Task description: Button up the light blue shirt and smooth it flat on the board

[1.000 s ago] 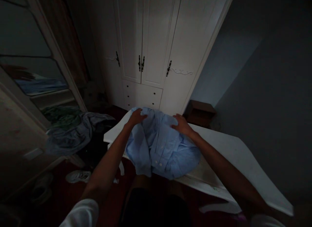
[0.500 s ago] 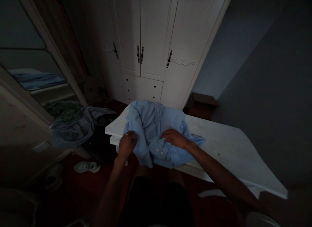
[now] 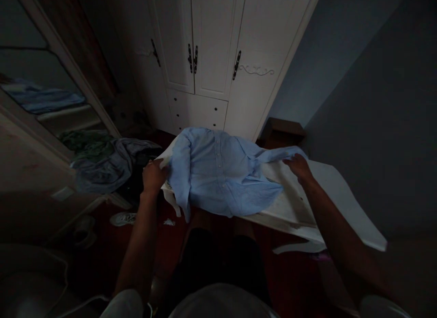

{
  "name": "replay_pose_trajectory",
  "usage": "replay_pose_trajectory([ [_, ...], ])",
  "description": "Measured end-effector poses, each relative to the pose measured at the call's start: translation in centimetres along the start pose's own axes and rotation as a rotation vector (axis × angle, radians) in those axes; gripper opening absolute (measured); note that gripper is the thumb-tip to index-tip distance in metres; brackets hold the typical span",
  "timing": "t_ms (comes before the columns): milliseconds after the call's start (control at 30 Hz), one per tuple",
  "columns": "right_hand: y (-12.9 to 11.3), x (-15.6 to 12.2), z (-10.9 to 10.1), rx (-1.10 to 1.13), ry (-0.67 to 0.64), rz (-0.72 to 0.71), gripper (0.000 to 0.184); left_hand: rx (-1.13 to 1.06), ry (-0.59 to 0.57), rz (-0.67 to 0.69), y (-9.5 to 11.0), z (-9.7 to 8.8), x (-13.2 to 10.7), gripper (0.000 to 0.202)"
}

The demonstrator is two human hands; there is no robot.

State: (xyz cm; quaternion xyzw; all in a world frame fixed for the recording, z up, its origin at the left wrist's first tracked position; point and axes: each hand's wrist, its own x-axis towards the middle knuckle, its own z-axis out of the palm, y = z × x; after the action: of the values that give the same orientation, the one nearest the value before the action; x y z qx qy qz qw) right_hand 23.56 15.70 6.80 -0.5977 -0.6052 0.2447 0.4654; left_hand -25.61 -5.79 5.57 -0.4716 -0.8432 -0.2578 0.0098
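A light blue button-up shirt (image 3: 205, 172) lies spread on the white table, front side up with its row of buttons down the middle. Its left-hand sleeve hangs over the table's front edge. My right hand (image 3: 298, 167) is closed on the end of the other sleeve (image 3: 273, 154), which is stretched out to the right. At the table's left end, my left hand (image 3: 154, 174) has its fingers curled beside the shirt's left edge. Whether cloth is between those fingers is too dark to make out.
The white table (image 3: 336, 186) reaches off to the right. Beyond it stand a white wardrobe (image 3: 211, 44) and a brown cabinet (image 3: 283, 129). Crumpled clothes (image 3: 105, 167) are piled at left below a mirror (image 3: 44, 85). A shoe (image 3: 123, 218) lies on the red floor.
The bunched shirt is now spread flatter, with its front showing. My right hand has moved right, drawing a sleeve out. My left hand has moved left and slightly up.
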Motion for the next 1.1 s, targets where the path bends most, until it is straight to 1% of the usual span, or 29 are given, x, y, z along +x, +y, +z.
replay_pose_trajectory([
  [67,0.2,-2.5,0.5,-0.112,-0.05,-0.003,0.027,-0.158,0.052,0.123,1.9,0.2,-2.0,0.043],
  [100,-0.1,-4.0,0.9,-0.163,-0.116,-0.033,0.026,-0.246,0.048,0.189,3.1,0.5,-3.2,0.041],
  [133,-0.5,-5.6,1.6,-0.184,-0.199,-0.094,0.025,-0.334,0.01,0.247,4.2,0.9,-4.4,0.038],
  [200,-2.0,-9.0,3.1,-0.14,-0.34,-0.233,0.026,-0.456,-0.082,0.341,6.4,2.0,-6.6,0.034],
  [267,-3.8,-12.1,4.9,-0.113,-0.473,-0.38,0.024,-0.494,-0.153,0.424,8.3,3.7,-8.4,0.027],
  [300,-4.7,-13.5,5.8,-0.129,-0.499,-0.459,0.022,-0.484,-0.175,0.461,9.0,4.6,-9.1,0.023],
  [333,-5.4,-14.7,6.8,-0.158,-0.471,-0.524,0.019,-0.455,-0.186,0.494,9.5,5.6,-9.5,0.02],
  [367,-6.0,-15.7,7.7,-0.169,-0.456,-0.567,0.019,-0.418,-0.187,0.514,9.8,6.6,-9.9,0.018],
  [467,-6.6,-17.6,10.1,-0.177,-0.532,-0.617,0.019,-0.317,-0.135,0.509,10.0,8.8,-10.4,0.017],
  [533,-6.4,-18.3,11.4,-0.249,-0.585,-0.64,0.021,-0.296,-0.086,0.492,9.7,9.7,-10.5,0.023],
  [600,-6.2,-18.6,12.4,-0.37,-0.594,-0.666,0.027,-0.3,-0.047,0.49,9.2,10.1,-10.4,0.029],
  [667,-6.4,-18.8,13.0,-0.489,-0.582,-0.669,0.032,-0.301,-0.02,0.498,8.8,10.3,-10.2,0.033],
  [733,-7.0,-18.8,13.3,-0.588,-0.573,-0.65,0.028,-0.289,0.001,0.51,8.5,10.5,-10.0,0.036],
  [800,-7.6,-18.5,13.3,-0.64,-0.586,-0.63,0.024,-0.274,0.016,0.534,8.1,10.6,-9.8,0.039],
  [833,-7.8,-18.3,13.4,-0.629,-0.606,-0.621,0.023,-0.269,0.022,0.548,7.8,10.6,-9.7,0.041],
  [900,-7.8,-17.8,13.6,-0.507,-0.67,-0.593,0.023,-0.267,0.024,0.571,7.3,10.5,-9.4,0.044],
  [967,-7.3,-17.5,14.0,-0.269,-0.744,-0.512,0.023,-0.277,0.018,0.578,6.8,10.2,-9.1,0.045],
  [1033,-6.8,-17.3,14.6,-0.004,-0.79,-0.358,0.021,-0.299,0.006,0.568,6.4,9.9,-8.7,0.046],
  [1100,-6.4,-17.4,15.2,0.212,-0.797,-0.171,0.023,-0.335,-0.011,0.551,6.2,9.5,-8.4,0.045],
])
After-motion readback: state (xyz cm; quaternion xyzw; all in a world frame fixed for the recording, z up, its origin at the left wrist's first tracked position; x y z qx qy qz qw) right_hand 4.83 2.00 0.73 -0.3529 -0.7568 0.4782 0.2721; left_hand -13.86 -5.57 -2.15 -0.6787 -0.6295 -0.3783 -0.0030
